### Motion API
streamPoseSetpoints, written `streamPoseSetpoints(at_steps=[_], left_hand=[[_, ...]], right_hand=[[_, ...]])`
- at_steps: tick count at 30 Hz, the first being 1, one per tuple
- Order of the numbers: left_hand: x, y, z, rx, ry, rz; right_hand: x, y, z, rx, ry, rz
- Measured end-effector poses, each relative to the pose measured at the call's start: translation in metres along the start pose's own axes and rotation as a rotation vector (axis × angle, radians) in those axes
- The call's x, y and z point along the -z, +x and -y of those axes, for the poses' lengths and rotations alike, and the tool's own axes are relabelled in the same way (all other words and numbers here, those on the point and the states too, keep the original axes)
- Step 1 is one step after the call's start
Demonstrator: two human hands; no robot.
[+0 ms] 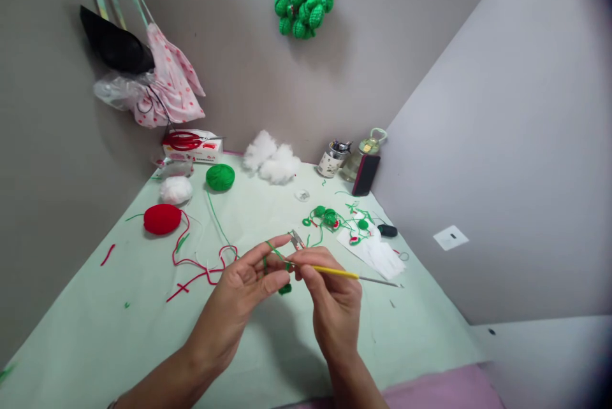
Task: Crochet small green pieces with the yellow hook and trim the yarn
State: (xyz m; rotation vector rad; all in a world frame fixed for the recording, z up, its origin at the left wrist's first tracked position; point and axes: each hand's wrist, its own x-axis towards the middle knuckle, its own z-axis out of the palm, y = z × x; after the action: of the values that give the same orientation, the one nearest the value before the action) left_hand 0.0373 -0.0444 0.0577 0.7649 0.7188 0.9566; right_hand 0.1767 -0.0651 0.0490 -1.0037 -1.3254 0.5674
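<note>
Soft, moderately bright light falls on the pale table (411, 345), and a diffuse shadow (289, 332) spreads beneath the left hand (248, 281) and right hand (335, 297). The right wall (507, 141) looks lighter than the left wall (48, 173). Wide-angle distortion stretches the margins; the right edge blurs into darkness.

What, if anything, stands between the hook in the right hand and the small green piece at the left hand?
Only fingertips and green yarn crowd the gap; no other object is visible. The hook in the right hand points toward the left hand, just above the green piece. The tip there is unclear.
</note>
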Motion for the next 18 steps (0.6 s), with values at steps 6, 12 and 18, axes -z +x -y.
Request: streamPoseSetpoints(at_steps=[6,12,18], left_hand=[[0.0,0.007,-0.003,0.063,-0.186,-0.017],[0.002,0.006,-0.006,0.009,-0.097,-0.08],[-0.003,0.005,0.0,0.074,-0.139,-0.005]], right_hand=[[0.004,-0.005,-0.003,0.436,-0.411,0.041],[0.007,0.004,0.003,0.056,-0.06,-0.063],[0.005,-0.004,-0.008,0.361,-0.356,-0.036]])
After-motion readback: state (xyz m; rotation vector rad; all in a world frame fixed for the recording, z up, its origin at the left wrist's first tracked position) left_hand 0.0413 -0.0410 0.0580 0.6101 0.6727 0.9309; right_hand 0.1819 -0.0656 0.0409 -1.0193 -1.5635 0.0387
